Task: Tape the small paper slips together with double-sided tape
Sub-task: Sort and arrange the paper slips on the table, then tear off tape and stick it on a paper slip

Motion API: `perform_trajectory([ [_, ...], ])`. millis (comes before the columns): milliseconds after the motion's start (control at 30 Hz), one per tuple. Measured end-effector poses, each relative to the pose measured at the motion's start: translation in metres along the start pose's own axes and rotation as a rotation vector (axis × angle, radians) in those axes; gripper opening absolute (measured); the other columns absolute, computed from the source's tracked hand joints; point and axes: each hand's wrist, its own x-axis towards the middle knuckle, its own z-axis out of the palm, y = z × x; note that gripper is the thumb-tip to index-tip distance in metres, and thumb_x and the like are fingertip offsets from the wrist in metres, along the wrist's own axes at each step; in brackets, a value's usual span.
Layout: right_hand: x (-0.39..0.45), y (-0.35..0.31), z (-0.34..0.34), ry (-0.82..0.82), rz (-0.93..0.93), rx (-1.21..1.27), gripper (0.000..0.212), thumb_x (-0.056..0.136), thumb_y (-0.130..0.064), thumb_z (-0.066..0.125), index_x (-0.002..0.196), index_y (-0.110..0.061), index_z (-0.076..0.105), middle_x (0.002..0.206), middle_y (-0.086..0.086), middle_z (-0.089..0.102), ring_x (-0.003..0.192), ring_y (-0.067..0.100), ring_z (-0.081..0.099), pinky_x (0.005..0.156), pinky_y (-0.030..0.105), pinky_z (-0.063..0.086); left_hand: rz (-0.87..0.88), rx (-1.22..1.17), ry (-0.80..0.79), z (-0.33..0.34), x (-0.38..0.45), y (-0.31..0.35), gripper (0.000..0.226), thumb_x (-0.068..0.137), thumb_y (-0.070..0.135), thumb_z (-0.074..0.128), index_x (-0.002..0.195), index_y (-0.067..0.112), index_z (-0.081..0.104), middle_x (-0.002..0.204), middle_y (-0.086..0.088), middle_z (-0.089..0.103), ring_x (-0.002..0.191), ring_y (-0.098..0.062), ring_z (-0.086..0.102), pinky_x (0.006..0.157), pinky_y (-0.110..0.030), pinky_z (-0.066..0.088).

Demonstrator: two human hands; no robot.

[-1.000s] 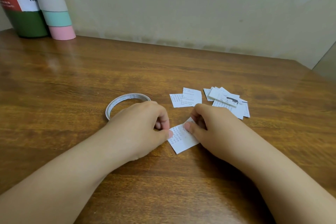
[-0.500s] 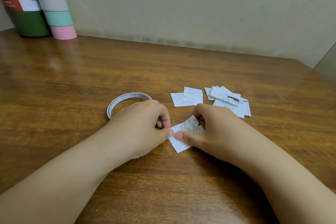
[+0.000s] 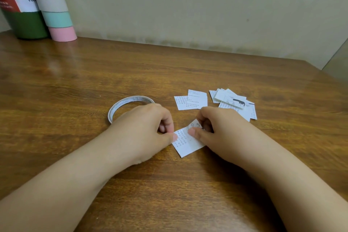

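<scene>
1. Fingers of the left hand (image 3: 145, 128) are curled, the thumb and forefinger tips meeting at the left edge of the near paper slip (image 3: 188, 142); they look to be pinching that edge, or something tiny on it, though what lies between the tips is too small to tell.
2. Fingers of the right hand (image 3: 222, 130) are also curled: the thumb presses flat on the slip's upper face while the bent fingers sit on its far corner, where a second printed piece with a drawn figure shows underneath or behind.
3. My reading is that the right hand pins the paper to the worktop (image 3: 169, 194) so it cannot slide while the left works at the edge, perhaps peeling a tape backing or lining up the join.
4. That slip lies flat between the two hands, turned diagonally: its long axis runs from near-left to far-right, with the near corner pointing toward the person.
5. Just beyond the left hand sits the double-sided tape roll (image 3: 130, 101), lying flat and partly hidden by the knuckles, close enough to reach again.
6. Farther out, a pair of overlapping slips (image 3: 192, 100) rests apart from a loose pile of slips (image 3: 235, 102), likely finished work and waiting stock.
7. At the far left corner stand a green cylinder (image 3: 22, 17) and a striped pastel tube (image 3: 52, 5) against the wall.
</scene>
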Motion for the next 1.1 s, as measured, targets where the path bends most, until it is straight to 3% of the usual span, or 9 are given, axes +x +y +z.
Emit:
perform_trajectory([
  [200, -0.001, 0.014, -0.010, 0.033, 0.027, 0.132, 0.016, 0.091, -0.038, 0.058, 0.079, -0.028, 0.056, 0.075, -0.012, 0.058, 0.066, -0.002, 0.053, 0.053, 0.013, 0.038, 0.077, -0.020, 0.056, 0.002, -0.001, -0.005, 0.009, 0.084, 0.035, 0.064, 0.077, 0.033, 0.058, 0.086, 0.018, 0.051, 0.075, 0.013, 0.046, 0.067, -0.019, 0.040],
  [300, 0.003, 0.033, -0.026, 0.283, 0.156, 0.297, 0.017, 0.090, -0.035, 0.060, 0.078, -0.024, 0.061, 0.066, -0.010, 0.059, 0.053, -0.001, 0.049, 0.048, 0.014, 0.033, 0.172, -0.109, 0.151, 0.002, -0.001, -0.006, 0.017, 0.091, 0.018, 0.052, 0.084, 0.033, 0.056, 0.088, 0.017, 0.048, 0.080, 0.007, 0.048, 0.065, -0.012, 0.036],
  [400, 0.010, 0.054, -0.036, 0.508, 0.324, 0.476, 0.015, 0.090, -0.033, 0.062, 0.085, -0.020, 0.066, 0.063, -0.006, 0.064, 0.054, 0.007, 0.052, 0.052, 0.023, 0.037, 0.234, -0.158, 0.254, 0.001, -0.001, -0.006, 0.030, 0.093, 0.007, 0.038, 0.094, 0.031, 0.055, 0.096, 0.016, 0.049, 0.090, -0.001, 0.051, 0.078, -0.017, 0.039],
  [567, 0.016, 0.067, -0.026, 0.429, 0.448, 0.211, 0.031, 0.086, -0.031, 0.067, 0.113, -0.017, 0.060, 0.096, -0.003, 0.061, 0.085, 0.014, 0.055, 0.059, 0.024, 0.036, 0.223, -0.271, 0.297, -0.006, -0.005, 0.000, 0.037, 0.089, -0.005, 0.039, 0.091, 0.031, 0.047, 0.086, 0.020, 0.045, 0.076, 0.011, 0.048, 0.070, -0.002, 0.032],
  [667, 0.012, 0.053, -0.019, 0.488, 0.282, 0.127, 0.051, 0.084, -0.031, 0.069, 0.130, -0.024, 0.048, 0.110, -0.006, 0.051, 0.101, 0.012, 0.050, 0.076, 0.022, 0.034, 0.201, -0.331, 0.335, -0.008, -0.007, 0.004, 0.032, 0.088, -0.007, 0.042, 0.087, 0.025, 0.045, 0.068, 0.009, 0.040, 0.065, 0.012, 0.046, 0.063, -0.004, 0.034],
  [767, 0.007, 0.022, -0.009, 0.562, -0.108, 0.219, 0.035, 0.086, -0.024, 0.067, 0.119, -0.029, 0.057, 0.088, -0.016, 0.050, 0.083, 0.001, 0.049, 0.070, 0.008, 0.035, 0.206, -0.410, 0.341, -0.009, -0.010, 0.008, 0.029, 0.088, -0.006, 0.044, 0.086, 0.024, 0.045, 0.062, 0.010, 0.043, 0.057, 0.006, 0.044, 0.056, -0.006, 0.034],
  [867, 0.005, 0.000, 0.002, 0.504, -0.389, 0.239, 0.032, 0.088, -0.018, 0.067, 0.118, -0.027, 0.060, 0.088, -0.021, 0.045, 0.082, -0.007, 0.047, 0.073, 0.003, 0.034, 0.280, -0.532, 0.292, -0.009, -0.012, 0.011, 0.029, 0.089, -0.004, 0.045, 0.087, 0.025, 0.044, 0.068, 0.018, 0.052, 0.049, 0.001, 0.042, 0.049, -0.007, 0.033],
  [1000, 0.006, -0.005, 0.005, 0.577, -0.503, 0.270, 0.020, 0.083, -0.014, 0.066, 0.102, -0.021, 0.068, 0.088, -0.021, 0.044, 0.079, -0.010, 0.047, 0.070, 0.003, 0.036, 0.355, -0.675, 0.235, -0.007, -0.012, 0.011, 0.022, 0.085, 0.011, 0.045, 0.090, 0.032, 0.044, 0.077, -0.002, 0.050, 0.052, -0.009, 0.041, 0.054, -0.011, 0.035],
  [1100, 0.006, -0.003, 0.003, 0.699, -0.490, 0.316, 0.019, 0.080, -0.011, 0.066, 0.097, -0.018, 0.071, 0.088, -0.015, 0.049, 0.076, -0.003, 0.051, 0.068, 0.007, 0.041, 0.326, -0.706, 0.229, -0.004, -0.009, 0.009, 0.020, 0.085, 0.023, 0.049, 0.096, 0.039, 0.045, 0.080, 0.006, 0.055, 0.058, -0.011, 0.049, 0.057, -0.016, 0.039],
])
